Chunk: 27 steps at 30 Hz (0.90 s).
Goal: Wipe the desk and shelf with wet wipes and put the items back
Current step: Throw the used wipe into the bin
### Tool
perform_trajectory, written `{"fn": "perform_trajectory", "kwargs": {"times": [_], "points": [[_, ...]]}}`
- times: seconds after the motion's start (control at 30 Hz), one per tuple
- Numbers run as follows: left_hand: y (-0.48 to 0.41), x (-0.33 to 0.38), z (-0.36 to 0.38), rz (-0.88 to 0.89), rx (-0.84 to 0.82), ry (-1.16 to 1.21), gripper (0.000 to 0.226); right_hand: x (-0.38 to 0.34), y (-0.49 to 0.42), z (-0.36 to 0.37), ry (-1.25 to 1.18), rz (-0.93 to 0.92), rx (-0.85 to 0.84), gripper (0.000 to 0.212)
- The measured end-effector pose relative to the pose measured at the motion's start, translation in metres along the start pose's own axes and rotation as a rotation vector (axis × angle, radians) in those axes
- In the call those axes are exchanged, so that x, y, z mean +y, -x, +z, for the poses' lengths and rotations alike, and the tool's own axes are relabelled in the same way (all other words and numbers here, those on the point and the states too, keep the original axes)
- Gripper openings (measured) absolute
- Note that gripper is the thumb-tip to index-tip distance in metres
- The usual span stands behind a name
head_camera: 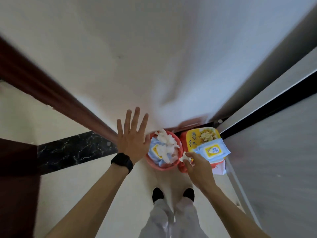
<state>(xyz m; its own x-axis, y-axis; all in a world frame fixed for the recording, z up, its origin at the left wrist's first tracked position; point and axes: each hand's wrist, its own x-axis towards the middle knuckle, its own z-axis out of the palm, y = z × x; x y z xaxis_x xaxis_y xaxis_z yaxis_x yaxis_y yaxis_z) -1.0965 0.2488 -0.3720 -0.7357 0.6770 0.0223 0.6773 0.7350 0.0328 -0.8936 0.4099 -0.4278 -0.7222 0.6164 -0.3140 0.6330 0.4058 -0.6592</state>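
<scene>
Standing view, straight down at the floor. Right hand (197, 166) pinches a crumpled used wipe (185, 157) at its fingertips, just beside the rim of the red waste bin (155, 164), which is already heaped with spent wipes; judged a discard in progress. A wet-wipe pack (212, 150) lies on a yellow box beside it. Left hand (131, 141) is spread flat, fingers splayed and empty, apparently for balance.

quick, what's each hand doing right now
Left hand: open, fingers spread, holding nothing, beside the red bin.
Right hand: fingers pinched shut on a crumpled white wipe, next to the bin.
</scene>
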Motion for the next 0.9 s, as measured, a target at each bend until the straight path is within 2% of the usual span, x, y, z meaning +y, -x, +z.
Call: {"fn": "perform_trajectory", "kwargs": {"times": [0.13, 0.3, 0.43, 0.57, 0.7, 0.8, 0.9], "points": [[-0.065, -0.008, 0.028, -0.059, 0.125, -0.077, 0.085, 0.035, -0.076, 0.043, 0.079, 0.105, -0.115, 0.026], [-0.104, -0.019, 0.081, -0.109, 0.165, -0.150, 0.085, 0.072, -0.147, 0.102, 0.210, 0.224, -0.280, 0.034], [-0.116, -0.022, 0.109, -0.117, 0.246, -0.169, 0.084, 0.095, -0.196, 0.147, 0.140, 0.340, -0.332, 0.037], [-0.126, -0.027, 0.125, -0.091, 0.320, -0.178, 0.086, 0.111, -0.223, 0.179, 0.189, 0.238, -0.452, 0.053], [-0.124, -0.029, 0.131, -0.092, 0.330, -0.160, 0.091, 0.117, -0.217, 0.178, 0.342, 0.162, -0.606, 0.053], [-0.115, -0.023, 0.120, -0.122, 0.240, -0.131, 0.098, 0.102, -0.207, 0.153, 0.380, 0.106, -0.587, 0.033], [-0.100, -0.010, 0.090, -0.144, 0.059, -0.071, 0.100, 0.062, -0.189, 0.112, 0.392, -0.028, -0.572, 0.032]]}}
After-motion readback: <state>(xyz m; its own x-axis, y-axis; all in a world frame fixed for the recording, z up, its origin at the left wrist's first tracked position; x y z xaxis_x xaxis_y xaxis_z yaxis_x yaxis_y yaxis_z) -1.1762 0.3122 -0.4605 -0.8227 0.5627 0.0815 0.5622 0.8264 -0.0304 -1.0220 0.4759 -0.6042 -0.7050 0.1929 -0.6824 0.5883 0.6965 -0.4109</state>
